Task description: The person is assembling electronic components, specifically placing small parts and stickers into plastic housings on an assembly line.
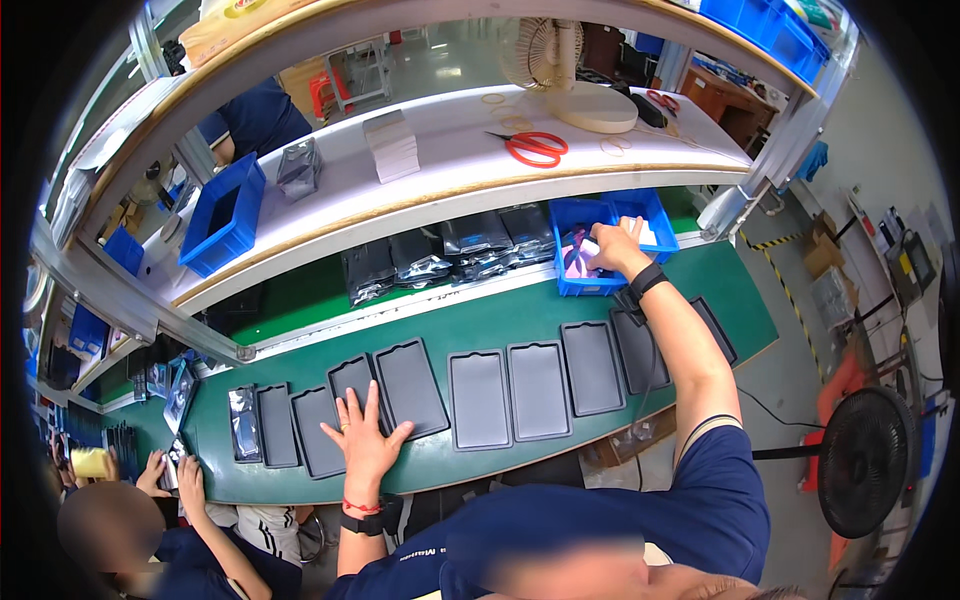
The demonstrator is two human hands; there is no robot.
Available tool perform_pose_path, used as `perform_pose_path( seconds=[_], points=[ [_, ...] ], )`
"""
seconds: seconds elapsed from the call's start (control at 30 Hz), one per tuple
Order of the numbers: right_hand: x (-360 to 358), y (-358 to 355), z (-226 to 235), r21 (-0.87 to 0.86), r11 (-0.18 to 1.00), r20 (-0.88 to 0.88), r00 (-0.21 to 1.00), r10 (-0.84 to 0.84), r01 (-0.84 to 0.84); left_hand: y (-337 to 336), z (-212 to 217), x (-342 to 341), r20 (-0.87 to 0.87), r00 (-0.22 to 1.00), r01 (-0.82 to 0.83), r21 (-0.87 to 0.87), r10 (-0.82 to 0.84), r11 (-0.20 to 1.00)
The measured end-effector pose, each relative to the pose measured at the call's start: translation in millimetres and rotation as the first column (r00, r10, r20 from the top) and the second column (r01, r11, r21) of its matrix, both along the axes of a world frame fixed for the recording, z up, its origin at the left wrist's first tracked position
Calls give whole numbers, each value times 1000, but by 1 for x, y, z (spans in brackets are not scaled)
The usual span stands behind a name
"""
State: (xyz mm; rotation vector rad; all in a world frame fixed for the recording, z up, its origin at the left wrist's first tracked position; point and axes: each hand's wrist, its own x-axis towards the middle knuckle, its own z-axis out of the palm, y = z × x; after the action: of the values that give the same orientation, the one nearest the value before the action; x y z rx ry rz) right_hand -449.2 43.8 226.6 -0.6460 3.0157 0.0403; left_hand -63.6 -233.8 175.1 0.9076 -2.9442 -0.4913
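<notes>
My left hand (368, 440) is spread open, palm down, over a dark grey shallow tray (347, 378) in a row on the green bench. Beside it lie another tray (412, 385) on the right and one (318, 440) on the left. My right arm reaches forward, and my right hand (618, 246) dips into a blue bin (588, 287) at the back of the bench. Its fingers are bent together over small pinkish-white pieces (578, 258); what they pinch is partly hidden. A dark wristband sits on each wrist.
More grey trays (480, 400) run to the right, some under my right forearm. Silvery black packets (475, 235) are stacked beneath the white shelf (460, 140), which holds red scissors (537, 149) and a blue bin (225, 215). A co-worker's hands (180, 475) work at left. A black fan (868, 460) stands right.
</notes>
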Motion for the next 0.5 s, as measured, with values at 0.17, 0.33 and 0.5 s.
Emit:
perform_pose_path(
  seconds=[0.17, 0.33, 0.5],
  points=[
    [-6, 0, -7, -171, 983, 81, 994, 78, -63, -23, 0, 20, 60, 998, -13, -97, 19, 995],
    [-12, -1, -20, -332, 938, 81, 988, 130, -96, -14, -4, 17, 59, 998, -6, -116, 13, 993],
    [-12, -2, -11, -339, 932, 162, 968, 192, -128, 19, -3, 7, 68, 998, 23, -142, -13, 990]
  ],
)
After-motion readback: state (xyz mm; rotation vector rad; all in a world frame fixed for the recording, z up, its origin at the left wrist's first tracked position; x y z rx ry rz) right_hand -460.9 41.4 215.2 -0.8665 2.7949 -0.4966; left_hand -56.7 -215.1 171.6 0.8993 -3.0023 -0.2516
